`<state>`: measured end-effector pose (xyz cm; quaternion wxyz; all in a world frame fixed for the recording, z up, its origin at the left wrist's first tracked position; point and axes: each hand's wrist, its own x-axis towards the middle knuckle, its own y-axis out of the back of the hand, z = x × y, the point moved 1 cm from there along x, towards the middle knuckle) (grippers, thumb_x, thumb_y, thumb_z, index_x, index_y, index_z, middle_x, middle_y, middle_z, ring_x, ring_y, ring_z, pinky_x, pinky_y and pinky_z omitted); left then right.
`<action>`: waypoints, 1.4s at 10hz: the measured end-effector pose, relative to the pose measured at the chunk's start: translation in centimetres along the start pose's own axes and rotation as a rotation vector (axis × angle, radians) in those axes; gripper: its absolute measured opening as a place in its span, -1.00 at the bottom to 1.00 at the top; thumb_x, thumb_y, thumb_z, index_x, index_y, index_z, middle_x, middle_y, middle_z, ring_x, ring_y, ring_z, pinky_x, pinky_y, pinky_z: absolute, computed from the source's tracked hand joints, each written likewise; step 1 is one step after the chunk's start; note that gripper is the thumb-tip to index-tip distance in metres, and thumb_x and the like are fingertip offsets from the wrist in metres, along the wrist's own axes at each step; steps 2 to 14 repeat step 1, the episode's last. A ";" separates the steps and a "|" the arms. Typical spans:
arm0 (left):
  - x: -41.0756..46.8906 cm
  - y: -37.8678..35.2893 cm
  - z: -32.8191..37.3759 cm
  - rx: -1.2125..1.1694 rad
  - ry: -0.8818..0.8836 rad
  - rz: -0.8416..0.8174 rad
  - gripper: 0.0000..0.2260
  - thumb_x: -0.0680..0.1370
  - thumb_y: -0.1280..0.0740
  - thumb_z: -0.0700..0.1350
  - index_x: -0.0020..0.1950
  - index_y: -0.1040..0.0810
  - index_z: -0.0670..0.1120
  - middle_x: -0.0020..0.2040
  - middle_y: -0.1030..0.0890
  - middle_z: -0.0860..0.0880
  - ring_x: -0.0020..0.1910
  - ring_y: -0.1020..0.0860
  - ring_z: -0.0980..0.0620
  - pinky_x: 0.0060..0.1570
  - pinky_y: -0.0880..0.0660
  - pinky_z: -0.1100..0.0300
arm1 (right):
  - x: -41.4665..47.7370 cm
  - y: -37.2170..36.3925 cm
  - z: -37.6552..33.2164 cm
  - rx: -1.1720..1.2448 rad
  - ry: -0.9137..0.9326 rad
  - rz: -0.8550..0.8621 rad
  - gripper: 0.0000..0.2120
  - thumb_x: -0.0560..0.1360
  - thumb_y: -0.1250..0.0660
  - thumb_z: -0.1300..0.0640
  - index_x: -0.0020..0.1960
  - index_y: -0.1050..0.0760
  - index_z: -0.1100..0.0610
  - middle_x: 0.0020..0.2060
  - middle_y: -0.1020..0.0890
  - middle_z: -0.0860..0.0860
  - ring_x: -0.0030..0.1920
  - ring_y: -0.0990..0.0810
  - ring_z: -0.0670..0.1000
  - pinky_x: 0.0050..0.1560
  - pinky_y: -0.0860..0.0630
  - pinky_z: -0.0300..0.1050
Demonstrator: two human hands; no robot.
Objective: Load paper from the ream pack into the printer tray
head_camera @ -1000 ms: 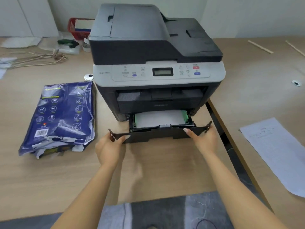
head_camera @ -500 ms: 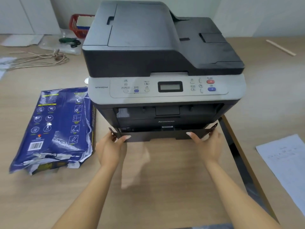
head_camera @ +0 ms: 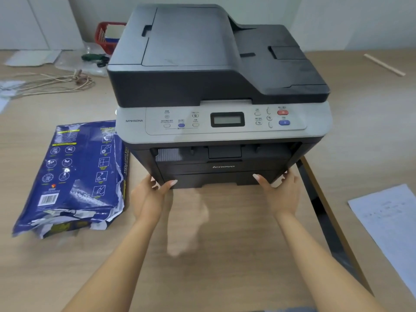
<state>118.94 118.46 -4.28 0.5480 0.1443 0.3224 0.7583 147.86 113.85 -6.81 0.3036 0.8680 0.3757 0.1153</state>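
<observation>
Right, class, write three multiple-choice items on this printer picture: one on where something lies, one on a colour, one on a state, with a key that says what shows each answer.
1. Where does the ream pack lie?
A. on the desk, left of the printer
B. on top of the printer
C. inside the red basket

2. What colour is the ream pack's wrapper?
A. green
B. dark blue
C. orange

3. In what state is the paper tray?
A. lifted out onto the desk
B. pulled halfway out
C. pushed in, flush with the printer's front

Key:
1 A, it lies flat on the desk beside the printer.
2 B, the torn wrapper is dark blue with white icons.
3 C, no paper shows, and the left hand and right hand rest at the tray's front corners.
</observation>
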 end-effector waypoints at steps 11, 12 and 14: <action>-0.7 0.9 -0.2 0.023 0.048 -0.049 -0.45 0.37 -0.46 0.15 0.24 -0.54 -0.13 0.15 -0.64 -0.12 0.16 -0.56 -0.12 -0.04 -0.37 0.13 | -1.0 0.8 -0.4 0.017 -0.093 -0.023 -0.02 0.28 -0.48 -0.25 0.51 -0.17 0.19 0.37 -0.38 0.12 0.33 -0.43 0.11 0.22 -0.48 0.06; -0.7 0.9 -0.2 0.023 0.048 -0.049 -0.45 0.37 -0.46 0.15 0.24 -0.54 -0.13 0.15 -0.64 -0.12 0.16 -0.56 -0.12 -0.04 -0.37 0.13 | -1.0 0.8 -0.4 0.017 -0.093 -0.023 -0.02 0.28 -0.48 -0.25 0.51 -0.17 0.19 0.37 -0.38 0.12 0.33 -0.43 0.11 0.22 -0.48 0.06; -0.7 0.9 -0.2 0.023 0.048 -0.049 -0.45 0.37 -0.46 0.15 0.24 -0.54 -0.13 0.15 -0.64 -0.12 0.16 -0.56 -0.12 -0.04 -0.37 0.13 | -1.0 0.8 -0.4 0.017 -0.093 -0.023 -0.02 0.28 -0.48 -0.25 0.51 -0.17 0.19 0.37 -0.38 0.12 0.33 -0.43 0.11 0.22 -0.48 0.06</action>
